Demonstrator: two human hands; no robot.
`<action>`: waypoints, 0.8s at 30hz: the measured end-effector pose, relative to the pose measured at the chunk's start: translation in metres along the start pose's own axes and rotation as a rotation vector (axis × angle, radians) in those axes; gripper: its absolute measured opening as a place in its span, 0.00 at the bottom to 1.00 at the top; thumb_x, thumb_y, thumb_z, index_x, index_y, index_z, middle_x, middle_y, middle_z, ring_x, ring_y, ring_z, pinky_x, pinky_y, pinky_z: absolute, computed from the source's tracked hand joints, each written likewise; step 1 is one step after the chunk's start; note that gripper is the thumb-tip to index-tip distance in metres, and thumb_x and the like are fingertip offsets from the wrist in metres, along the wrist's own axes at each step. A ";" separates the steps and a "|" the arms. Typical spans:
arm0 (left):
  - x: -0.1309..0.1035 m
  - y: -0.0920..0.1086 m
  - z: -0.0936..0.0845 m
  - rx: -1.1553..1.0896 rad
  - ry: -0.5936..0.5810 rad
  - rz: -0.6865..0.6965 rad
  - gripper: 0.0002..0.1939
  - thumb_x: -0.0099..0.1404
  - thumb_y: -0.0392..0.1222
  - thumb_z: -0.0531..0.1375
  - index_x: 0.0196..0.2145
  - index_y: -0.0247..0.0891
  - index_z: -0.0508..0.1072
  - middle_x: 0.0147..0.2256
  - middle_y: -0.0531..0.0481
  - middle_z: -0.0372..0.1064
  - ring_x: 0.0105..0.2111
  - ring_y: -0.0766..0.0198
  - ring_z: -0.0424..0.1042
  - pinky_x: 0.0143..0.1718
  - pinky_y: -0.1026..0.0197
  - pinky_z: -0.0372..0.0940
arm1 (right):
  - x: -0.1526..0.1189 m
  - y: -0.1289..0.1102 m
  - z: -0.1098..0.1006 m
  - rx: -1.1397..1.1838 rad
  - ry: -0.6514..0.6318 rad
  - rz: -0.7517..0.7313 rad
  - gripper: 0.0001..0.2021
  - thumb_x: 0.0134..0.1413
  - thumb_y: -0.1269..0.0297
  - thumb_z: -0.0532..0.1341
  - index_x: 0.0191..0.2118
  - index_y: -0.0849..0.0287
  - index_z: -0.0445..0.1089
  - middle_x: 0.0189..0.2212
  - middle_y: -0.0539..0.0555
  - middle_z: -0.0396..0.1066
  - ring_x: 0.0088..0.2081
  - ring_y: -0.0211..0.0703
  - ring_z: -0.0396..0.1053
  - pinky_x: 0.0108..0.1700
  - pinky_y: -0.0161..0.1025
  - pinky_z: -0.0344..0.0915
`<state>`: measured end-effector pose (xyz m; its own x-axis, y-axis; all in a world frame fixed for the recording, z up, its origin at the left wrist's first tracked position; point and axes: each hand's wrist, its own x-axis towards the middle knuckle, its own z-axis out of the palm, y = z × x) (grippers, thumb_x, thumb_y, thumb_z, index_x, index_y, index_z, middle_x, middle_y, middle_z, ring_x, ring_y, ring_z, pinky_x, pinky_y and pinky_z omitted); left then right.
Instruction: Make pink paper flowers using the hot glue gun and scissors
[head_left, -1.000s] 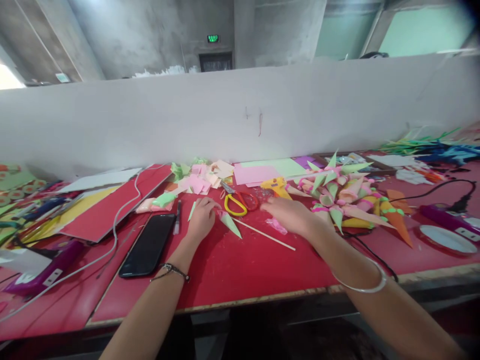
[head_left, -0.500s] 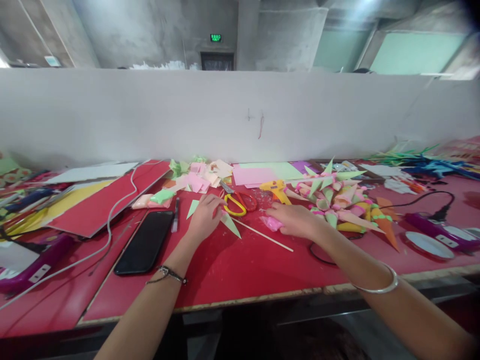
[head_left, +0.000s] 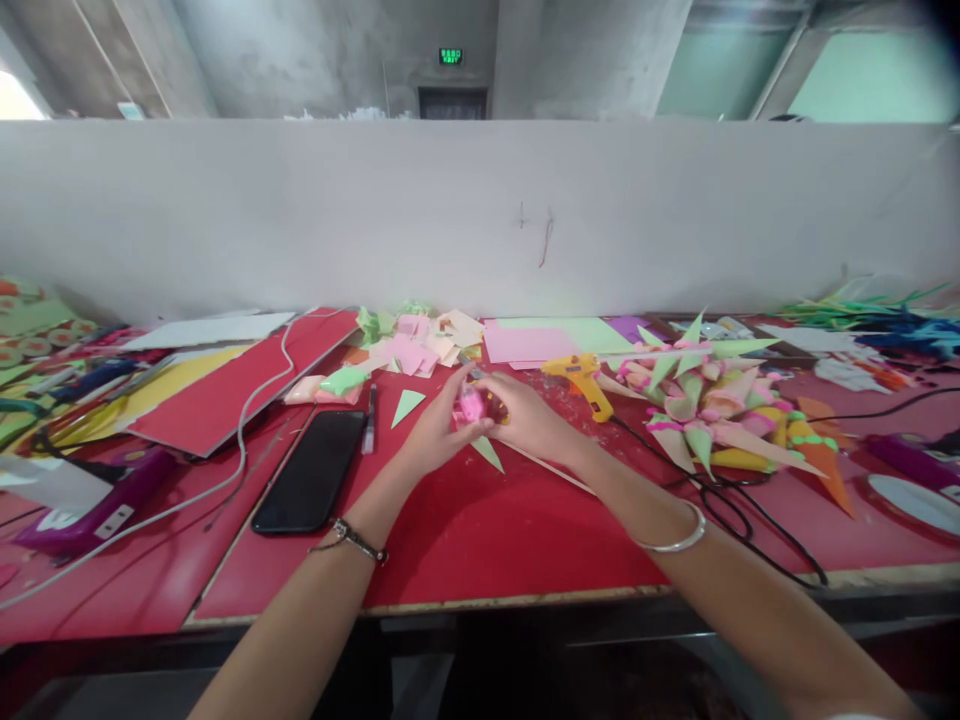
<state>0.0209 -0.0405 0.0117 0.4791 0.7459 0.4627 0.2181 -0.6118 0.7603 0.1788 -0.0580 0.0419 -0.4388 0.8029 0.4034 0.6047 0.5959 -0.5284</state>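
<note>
Head view: at mid-frame the left hand (head_left: 435,430) clasps a pink packet (head_left: 471,403), lengthwise up-frame; whether the right hand (head_left: 529,415), curled just right, grips too, I can't tell.

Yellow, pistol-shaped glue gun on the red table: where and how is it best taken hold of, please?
Best, I think, by its stubby handle, coming from the near right side. The yellow, pistol-shaped glue gun lies with its nozzle end leftward and its handle slanting toward the person. Wrap the fingers above the black cord at the handle's lower end.
</note>
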 end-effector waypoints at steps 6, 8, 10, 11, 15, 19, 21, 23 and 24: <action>0.002 0.003 -0.003 0.262 0.025 -0.017 0.26 0.53 0.49 0.58 0.48 0.37 0.60 0.42 0.44 0.67 0.41 0.58 0.67 0.42 0.57 0.61 | -0.009 0.015 0.015 0.321 0.051 -0.070 0.18 0.44 0.68 0.58 0.45 0.56 0.58 0.43 0.55 0.62 0.41 0.41 0.63 0.40 0.39 0.62; 0.002 0.004 -0.003 0.309 0.086 0.012 0.23 0.54 0.48 0.57 0.46 0.37 0.62 0.42 0.45 0.68 0.41 0.58 0.67 0.42 0.57 0.61 | -0.011 0.016 0.018 0.443 0.053 -0.051 0.18 0.46 0.70 0.56 0.46 0.54 0.56 0.44 0.54 0.61 0.41 0.40 0.64 0.40 0.38 0.63; 0.003 0.003 -0.004 0.347 0.122 0.045 0.19 0.56 0.46 0.56 0.45 0.37 0.63 0.42 0.45 0.68 0.42 0.60 0.67 0.43 0.58 0.60 | -0.012 0.016 0.019 0.559 0.100 -0.019 0.16 0.49 0.70 0.53 0.46 0.53 0.55 0.40 0.53 0.62 0.39 0.38 0.64 0.39 0.37 0.64; 0.003 0.003 -0.004 0.372 0.128 0.055 0.18 0.57 0.45 0.55 0.44 0.38 0.64 0.42 0.45 0.67 0.42 0.60 0.67 0.43 0.58 0.60 | -0.012 0.016 0.020 0.588 0.142 -0.007 0.14 0.50 0.69 0.52 0.45 0.53 0.56 0.37 0.52 0.63 0.38 0.37 0.64 0.38 0.37 0.64; 0.003 0.002 -0.004 0.457 0.092 0.028 0.17 0.56 0.44 0.55 0.44 0.38 0.62 0.41 0.47 0.68 0.40 0.61 0.67 0.39 0.60 0.62 | -0.011 0.014 0.019 0.436 0.260 -0.045 0.05 0.50 0.66 0.54 0.35 0.56 0.63 0.31 0.50 0.63 0.33 0.36 0.64 0.35 0.35 0.62; 0.003 0.003 -0.004 0.603 0.066 -0.025 0.18 0.53 0.40 0.57 0.42 0.37 0.62 0.38 0.47 0.68 0.38 0.59 0.68 0.35 0.60 0.63 | -0.012 0.013 0.021 0.279 0.285 -0.045 0.09 0.54 0.65 0.51 0.30 0.59 0.67 0.27 0.52 0.65 0.31 0.37 0.64 0.34 0.35 0.61; 0.003 0.003 -0.005 0.686 0.057 0.003 0.19 0.51 0.38 0.57 0.42 0.36 0.62 0.38 0.46 0.68 0.38 0.58 0.68 0.35 0.59 0.63 | -0.013 0.014 0.023 0.246 0.308 -0.028 0.10 0.55 0.65 0.50 0.30 0.59 0.68 0.27 0.52 0.66 0.31 0.37 0.64 0.34 0.36 0.61; 0.003 0.004 -0.005 0.752 0.028 0.067 0.20 0.51 0.38 0.58 0.43 0.35 0.62 0.39 0.45 0.68 0.39 0.58 0.67 0.37 0.58 0.63 | -0.013 0.015 0.025 0.224 0.317 -0.028 0.07 0.52 0.64 0.54 0.33 0.58 0.68 0.30 0.52 0.68 0.32 0.38 0.65 0.34 0.36 0.61; 0.003 0.004 -0.005 0.785 0.012 0.098 0.20 0.51 0.38 0.58 0.43 0.35 0.62 0.40 0.44 0.68 0.39 0.57 0.67 0.38 0.57 0.63 | -0.013 0.015 0.025 0.219 0.318 -0.032 0.06 0.51 0.64 0.55 0.34 0.57 0.67 0.31 0.52 0.68 0.33 0.38 0.66 0.34 0.36 0.62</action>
<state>0.0187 -0.0396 0.0181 0.5194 0.6787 0.5192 0.7134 -0.6789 0.1738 0.1768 -0.0594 0.0096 -0.2062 0.7605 0.6157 0.4225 0.6368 -0.6450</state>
